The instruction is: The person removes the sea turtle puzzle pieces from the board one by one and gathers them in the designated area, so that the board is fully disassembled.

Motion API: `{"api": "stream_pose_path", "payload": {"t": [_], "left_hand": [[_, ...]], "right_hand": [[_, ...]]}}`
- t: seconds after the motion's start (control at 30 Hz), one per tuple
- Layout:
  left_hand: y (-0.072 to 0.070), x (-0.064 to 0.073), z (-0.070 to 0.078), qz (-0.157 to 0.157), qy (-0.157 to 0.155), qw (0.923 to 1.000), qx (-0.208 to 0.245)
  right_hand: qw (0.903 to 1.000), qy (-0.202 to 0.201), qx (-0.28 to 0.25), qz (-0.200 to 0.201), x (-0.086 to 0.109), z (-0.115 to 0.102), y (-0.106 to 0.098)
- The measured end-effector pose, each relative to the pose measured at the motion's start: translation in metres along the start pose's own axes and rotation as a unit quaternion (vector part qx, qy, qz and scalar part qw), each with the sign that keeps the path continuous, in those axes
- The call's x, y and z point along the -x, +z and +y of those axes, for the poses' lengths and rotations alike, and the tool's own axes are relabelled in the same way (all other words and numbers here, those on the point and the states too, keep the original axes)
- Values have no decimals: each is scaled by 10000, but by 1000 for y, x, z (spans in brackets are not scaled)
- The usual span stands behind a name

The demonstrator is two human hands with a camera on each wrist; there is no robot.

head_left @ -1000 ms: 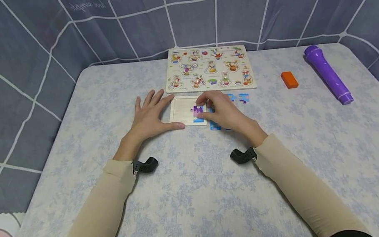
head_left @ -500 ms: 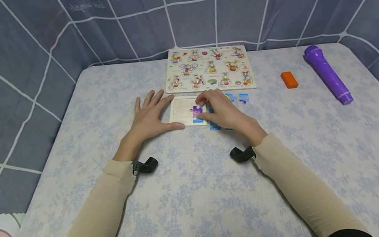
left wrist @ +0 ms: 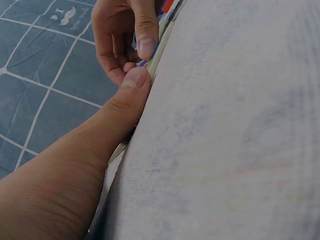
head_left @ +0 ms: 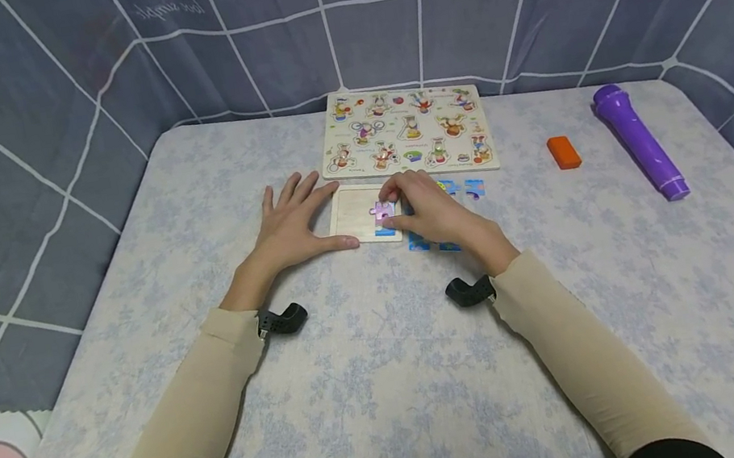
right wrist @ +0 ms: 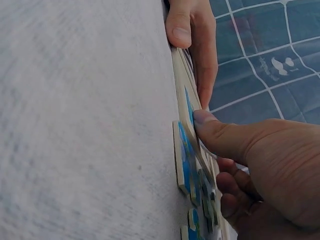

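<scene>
A shallow wooden puzzle tray (head_left: 351,214) lies flat at the middle of the table. My left hand (head_left: 289,230) is spread at its left side, with the thumb along the near edge and a fingertip at the far left corner. Over the tray's right part, my right hand (head_left: 433,209) pinches a pink, purple and blue jigsaw piece (head_left: 383,216) between thumb and curled fingers. In the right wrist view the right thumb (right wrist: 220,132) is against the piece's blue edge. Loose jigsaw pieces (head_left: 475,189) lie right of the tray, some partly hidden under the right hand.
Behind the tray lies a larger wooden picture board (head_left: 405,132) with cartoon animals. An orange block (head_left: 563,152) and a purple flashlight-shaped object (head_left: 639,144) are on the right. A floral cloth (head_left: 381,390) covers the table, and a grey checked curtain (head_left: 378,39) hangs behind.
Both hands stay almost in place. The jigsaw piece under the right fingers looks paler and pinker than before. The whole head view has shifted very slightly.
</scene>
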State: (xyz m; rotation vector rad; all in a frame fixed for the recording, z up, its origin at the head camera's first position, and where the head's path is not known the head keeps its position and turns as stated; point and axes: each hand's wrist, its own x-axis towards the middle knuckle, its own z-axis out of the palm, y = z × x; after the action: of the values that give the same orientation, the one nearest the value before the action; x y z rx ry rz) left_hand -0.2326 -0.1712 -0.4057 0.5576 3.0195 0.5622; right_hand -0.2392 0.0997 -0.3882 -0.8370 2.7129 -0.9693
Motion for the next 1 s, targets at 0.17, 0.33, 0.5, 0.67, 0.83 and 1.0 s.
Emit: {"api": "stream_pose_path", "payload": {"t": [0.17,0.33,0.5,0.67,0.83,1.0], "left_hand": [[1,0,0,-2,5,10000,-37],[2,0,1,-26,9,10000,-50],[3,-2,3,-101,12,9999,-21],[2,-3,4,-102,27,9999,-4],[3,-3,2,-73,11,10000,-55],[1,-2,-2,-60,-7,9999,-89]], "right_hand": [[9996,-87,212,179,2,-2,0],[9989,-101,305,352,5,0,3],[9979,-170,103,619,8,3,4],[9965,-186,-347,740,11,2,2],[9934,-150,-679,912,17,-1,-12],[9893,60,-770,1234,32,6,-30]]}}
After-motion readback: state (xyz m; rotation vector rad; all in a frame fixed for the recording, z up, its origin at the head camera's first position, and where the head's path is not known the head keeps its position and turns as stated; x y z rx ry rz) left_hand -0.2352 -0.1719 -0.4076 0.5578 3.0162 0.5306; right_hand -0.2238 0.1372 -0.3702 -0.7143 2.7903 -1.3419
